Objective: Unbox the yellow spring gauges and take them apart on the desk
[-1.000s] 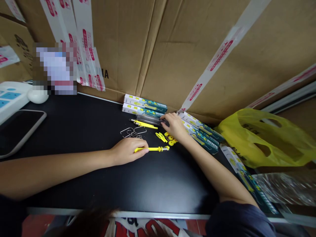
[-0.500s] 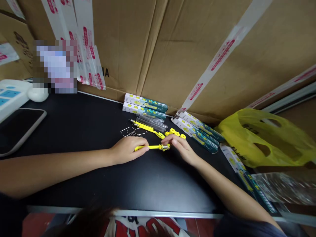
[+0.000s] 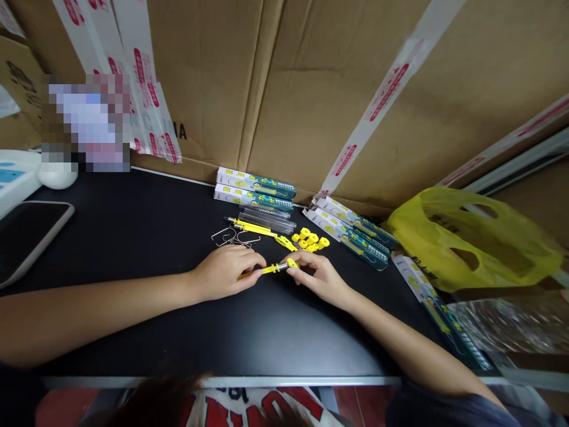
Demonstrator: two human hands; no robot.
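My left hand point(image 3: 229, 270) is closed around the long yellow plastic body of a spring scale rod point(image 3: 270, 270), with a silvery metal spring near its right end. At that end, the thumb and fingers of my right hand point(image 3: 320, 276) pinch a small yellow cap point(image 3: 291, 263). Just beyond my hands lie more yellow spring scale rods point(image 3: 253, 227) and a loose cluster of small yellow caps point(image 3: 312, 239). Thin bent metal hooks point(image 3: 235, 237) rest behind my left hand. Clear plastic tubes point(image 3: 267, 219) are laid side by side behind the rods.
Printed spring scale boxes point(image 3: 255, 191) lie along the back, with more boxes point(image 3: 351, 231) at the right. A yellow plastic bag point(image 3: 471, 243) sits at the far right. At left are a phone point(image 3: 33, 234) and a white power strip point(image 3: 18, 172). Large cardboard point(image 3: 208, 77) walls the back.
My right hand has closed its thumb and fingers on the yellow cap at the rod's end. My left hand has slid along the rod, covering more of it. The view has shifted slightly.
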